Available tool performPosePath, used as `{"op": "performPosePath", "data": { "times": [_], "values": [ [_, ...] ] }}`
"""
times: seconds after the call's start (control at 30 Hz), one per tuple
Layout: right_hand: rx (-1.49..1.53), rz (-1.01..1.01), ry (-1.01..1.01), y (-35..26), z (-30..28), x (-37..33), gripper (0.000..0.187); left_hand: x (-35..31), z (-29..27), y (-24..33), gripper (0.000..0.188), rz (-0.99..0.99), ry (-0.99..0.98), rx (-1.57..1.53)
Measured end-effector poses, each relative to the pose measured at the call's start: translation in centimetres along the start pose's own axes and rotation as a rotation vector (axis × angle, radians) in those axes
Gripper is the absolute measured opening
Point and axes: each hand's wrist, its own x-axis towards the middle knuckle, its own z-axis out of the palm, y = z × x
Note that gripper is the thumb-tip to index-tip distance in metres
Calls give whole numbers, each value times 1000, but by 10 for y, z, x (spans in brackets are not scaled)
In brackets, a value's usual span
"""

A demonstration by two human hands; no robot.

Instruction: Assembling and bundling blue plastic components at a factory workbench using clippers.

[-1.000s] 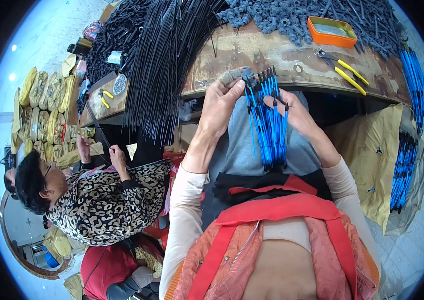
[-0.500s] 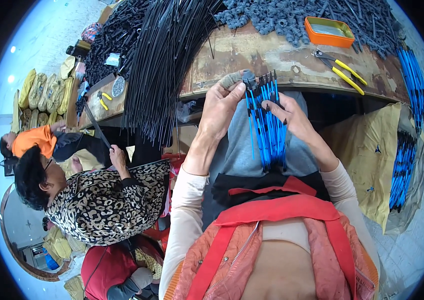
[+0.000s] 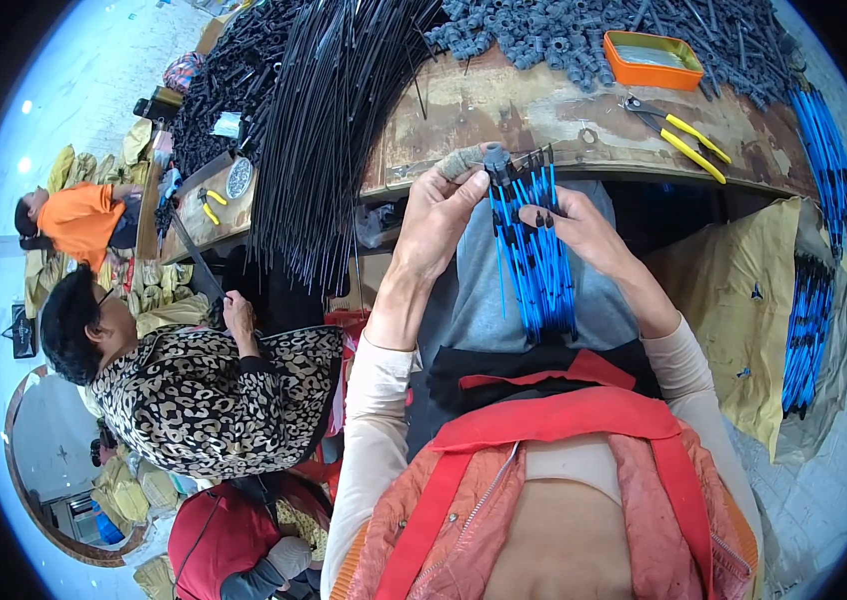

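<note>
Over the lap (image 3: 466, 285), near the scuffed worktop (image 3: 454, 115), fingers of the left hand (image 3: 432, 222) pinch a grey cap (image 3: 497, 157) atop blue rods (image 3: 544, 290); the right hand's (image 3: 589, 235) grip I cannot tell. Pliers (image 3: 687, 147) lie far right, a co-worker (image 3: 214, 400) left.

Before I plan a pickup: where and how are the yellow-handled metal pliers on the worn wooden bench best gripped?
Probably around both yellow handles, midway, coming from the near side with the right hand: the tool lies on the bench with its handles spread toward the near edge, while its dark metal head points away to the left.
</note>
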Motion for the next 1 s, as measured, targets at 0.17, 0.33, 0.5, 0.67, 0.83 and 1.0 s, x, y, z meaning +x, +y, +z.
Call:
{"op": "performPosePath", "data": {
  "times": [0.17, 0.33, 0.5, 0.67, 0.83, 1.0],
  "values": [
    [185, 20, 6, -8, 15, -8, 27, -6, -4, 4, 34, -16, -70, -29],
    [169, -2, -21, -10, 17, -9, 24, -5, -10, 9, 35, -11, -142, -61],
    [218, 27, -58, -1, 16, -8, 24, -3, -13, 16, 36, -55, -194, -109],
    [222, 67, -52, -23, 26, -12, 24, 0, -17, 18, 35, -94, -212, -154],
    [189, 105, -51, -26, 26, -12, 29, -2, -14, 21, 33, -108, -176, -165],
    [121, 51, -39, -17, 19, -10, 29, 3, -9, 15, 31, -94, -157, -138]
  ]
}}
